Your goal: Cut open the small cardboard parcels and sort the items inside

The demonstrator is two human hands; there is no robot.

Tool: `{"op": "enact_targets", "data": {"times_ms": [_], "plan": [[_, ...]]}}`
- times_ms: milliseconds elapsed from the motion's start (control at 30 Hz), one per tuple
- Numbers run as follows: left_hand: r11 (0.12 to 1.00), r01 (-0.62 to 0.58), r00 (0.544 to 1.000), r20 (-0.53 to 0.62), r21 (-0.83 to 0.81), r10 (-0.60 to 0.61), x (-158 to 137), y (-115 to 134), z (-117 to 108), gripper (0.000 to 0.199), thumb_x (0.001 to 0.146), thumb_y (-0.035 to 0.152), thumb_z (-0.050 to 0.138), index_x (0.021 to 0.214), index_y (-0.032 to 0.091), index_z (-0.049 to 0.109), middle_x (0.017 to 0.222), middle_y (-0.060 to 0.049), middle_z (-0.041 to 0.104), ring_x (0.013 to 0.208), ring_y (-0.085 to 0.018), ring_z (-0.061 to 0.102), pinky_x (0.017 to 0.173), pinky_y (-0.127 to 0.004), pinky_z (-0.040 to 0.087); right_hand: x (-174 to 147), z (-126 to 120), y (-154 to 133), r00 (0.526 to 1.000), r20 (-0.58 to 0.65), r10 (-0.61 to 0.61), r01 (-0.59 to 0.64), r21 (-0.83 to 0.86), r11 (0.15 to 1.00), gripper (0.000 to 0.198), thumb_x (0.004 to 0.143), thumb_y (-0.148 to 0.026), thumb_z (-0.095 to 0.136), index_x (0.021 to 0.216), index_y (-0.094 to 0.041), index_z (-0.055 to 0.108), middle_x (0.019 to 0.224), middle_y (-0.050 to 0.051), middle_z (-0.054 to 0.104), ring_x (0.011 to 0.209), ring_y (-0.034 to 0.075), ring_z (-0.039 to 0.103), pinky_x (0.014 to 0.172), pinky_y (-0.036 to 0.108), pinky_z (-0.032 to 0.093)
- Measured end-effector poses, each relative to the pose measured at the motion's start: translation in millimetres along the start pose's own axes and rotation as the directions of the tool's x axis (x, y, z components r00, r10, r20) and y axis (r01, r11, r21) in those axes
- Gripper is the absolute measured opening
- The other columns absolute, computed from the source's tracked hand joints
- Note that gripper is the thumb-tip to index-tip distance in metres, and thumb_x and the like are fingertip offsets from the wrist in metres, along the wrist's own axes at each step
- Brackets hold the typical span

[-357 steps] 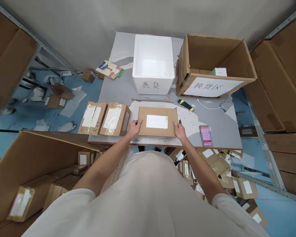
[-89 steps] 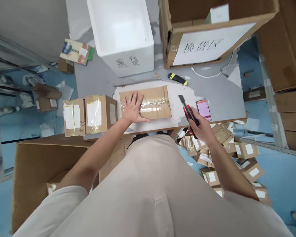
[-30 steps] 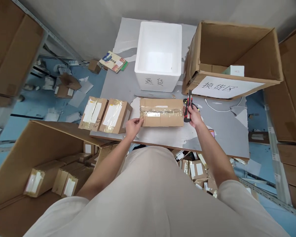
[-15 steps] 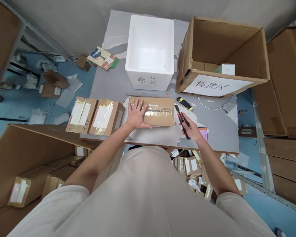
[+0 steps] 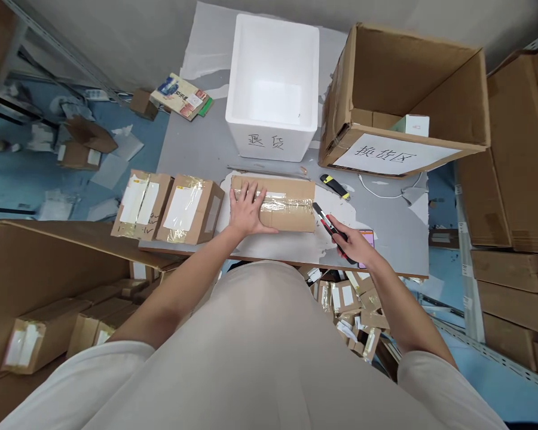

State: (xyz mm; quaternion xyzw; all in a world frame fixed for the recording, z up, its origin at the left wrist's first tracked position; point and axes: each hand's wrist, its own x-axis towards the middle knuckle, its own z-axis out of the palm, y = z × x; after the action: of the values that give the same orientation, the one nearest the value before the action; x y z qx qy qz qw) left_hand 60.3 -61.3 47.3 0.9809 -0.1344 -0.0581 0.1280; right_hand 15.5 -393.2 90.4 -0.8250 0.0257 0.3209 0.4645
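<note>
A taped cardboard box [image 5: 291,218] lies lengthwise near the front of the table. My left hand [image 5: 248,210] rests flat on its left part, fingers spread. Shiny tape runs along the middle of the box top. My right hand [image 5: 350,240] is wrapped round a black and red utility knife [image 5: 330,223]. The knife's tip is close to the right end of the tape; whether it touches cannot be made out. Behind the knife lies a second, yellow and black utility knife [image 5: 335,186]. Partly behind my right hand is a phone [image 5: 367,237] with a lit screen.
Two taped boxes [image 5: 190,212] stand on the left. At the back are a white foam bin [image 5: 269,140] and a large open carton [image 5: 341,128] holding a small box. Books [image 5: 182,97] lie at the far left edge. A white cable [image 5: 376,190] curls at the right.
My right hand has moved slightly right and toward me, and the knife now points more to the left, at the tape's end. My left hand stays on the box. The view has shifted a little.
</note>
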Motion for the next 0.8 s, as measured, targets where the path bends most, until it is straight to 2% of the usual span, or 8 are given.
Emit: {"op": "enact_targets", "data": {"times_ms": [300, 433, 500, 567, 633, 667, 733, 800], "plan": [[1.000, -0.021, 1.000, -0.009, 0.008, 0.022, 3.0, -2.7, 6.5, 0.118, 0.054, 0.080, 0.064, 0.148, 0.017, 0.030, 0.155, -0.020, 0.022, 0.142, -0.046, 0.014, 0.110, -0.065, 0.000, -35.0, 13.2, 18.0, 0.989, 0.141, 0.039, -0.044, 0.035, 0.998, 0.061, 0.088, -0.036, 0.050, 0.147, -0.032, 0.035, 0.075, -0.002, 0.060, 0.042, 0.007, 0.051, 0.042, 0.021, 0.046], [0.995, -0.081, 0.994, -0.078, -0.055, 0.076, 1.5, -8.4, 6.1, 0.119, 0.052, 0.082, 0.063, 0.146, 0.015, 0.032, 0.154, -0.021, 0.025, 0.142, -0.046, 0.016, 0.110, -0.065, -0.003, -50.9, 9.5, 36.6, 0.996, -0.089, 0.031, -0.015, 0.171, 0.985, 0.070, 0.084, -0.043, 0.057, 0.147, -0.029, 0.032, 0.086, 0.000, 0.066, 0.047, 0.009, 0.055, 0.047, 0.026, 0.050], [0.990, -0.094, 0.981, -0.181, -0.110, 0.073, -10.4, -13.5, 8.1, 0.117, 0.054, 0.081, 0.063, 0.145, 0.015, 0.033, 0.154, -0.023, 0.025, 0.142, -0.046, 0.014, 0.110, -0.066, -0.003, -46.0, 11.8, 45.2, 0.966, -0.254, 0.042, 0.031, 0.278, 0.960, 0.069, 0.078, -0.047, 0.064, 0.139, -0.023, 0.042, 0.077, -0.001, 0.064, 0.049, 0.011, 0.057, 0.048, 0.027, 0.050], [0.977, -0.042, 0.949, -0.313, -0.208, -0.026, -30.5, -19.7, 17.0, 0.118, 0.055, 0.080, 0.064, 0.147, 0.014, 0.028, 0.156, -0.023, 0.018, 0.144, -0.045, 0.010, 0.111, -0.065, 0.001, -27.5, 23.8, 50.2, 0.920, -0.388, 0.057, 0.097, 0.367, 0.925, 0.058, 0.071, -0.048, 0.071, 0.118, -0.018, 0.055, 0.069, -0.002, 0.061, 0.050, 0.012, 0.057, 0.048, 0.026, 0.049], [0.924, 0.054, 0.902, -0.378, -0.379, -0.208, -53.3, -26.7, 34.0, 0.123, 0.055, 0.075, 0.069, 0.149, 0.015, 0.018, 0.157, -0.024, 0.012, 0.145, -0.041, 0.012, 0.113, -0.061, 0.013, 1.4, 45.2, 49.9, 0.896, -0.438, 0.077, 0.140, 0.442, 0.886, 0.052, 0.064, -0.048, 0.076, 0.102, -0.018, 0.058, 0.070, -0.003, 0.060, 0.050, 0.011, 0.056, 0.046, 0.026, 0.048], [0.869, 0.106, 0.886, -0.351, -0.483, -0.304, -63.1, -30.2, 44.2, 0.124, 0.054, 0.071, 0.073, 0.149, 0.015, 0.018, 0.155, -0.025, 0.016, 0.144, -0.039, 0.019, 0.113, -0.056, 0.022, 16.9, 57.5, 47.7, 0.905, -0.418, 0.081, 0.143, 0.477, 0.867, 0.054, 0.060, -0.047, 0.078, 0.100, -0.019, 0.057, 0.072, -0.003, 0.060, 0.049, 0.011, 0.055, 0.045, 0.026, 0.047], [0.721, 0.188, 0.897, -0.183, -0.667, -0.402, -75.9, -36.5, 62.5, 0.110, 0.059, 0.064, 0.074, 0.145, 0.015, 0.028, 0.144, -0.023, 0.041, 0.131, -0.033, 0.044, 0.105, -0.048, 0.039, 44.0, 79.5, 40.4, 0.917, -0.391, 0.073, 0.157, 0.524, 0.837, 0.056, 0.052, -0.044, 0.082, 0.094, -0.020, 0.055, 0.069, -0.006, 0.058, 0.048, 0.010, 0.053, 0.045, 0.026, 0.047], [0.583, 0.229, 0.904, -0.052, -0.780, -0.424, -78.5, -40.7, 70.2, 0.084, 0.069, 0.060, 0.067, 0.135, 0.014, 0.042, 0.124, -0.019, 0.059, 0.113, -0.027, 0.060, 0.094, -0.042, 0.049, 60.0, 91.2, 31.1, 0.912, -0.406, 0.052, 0.193, 0.538, 0.821, 0.052, 0.051, -0.043, 0.083, 0.086, -0.021, 0.052, 0.062, -0.008, 0.054, 0.046, 0.009, 0.051, 0.045, 0.025, 0.047]]}}
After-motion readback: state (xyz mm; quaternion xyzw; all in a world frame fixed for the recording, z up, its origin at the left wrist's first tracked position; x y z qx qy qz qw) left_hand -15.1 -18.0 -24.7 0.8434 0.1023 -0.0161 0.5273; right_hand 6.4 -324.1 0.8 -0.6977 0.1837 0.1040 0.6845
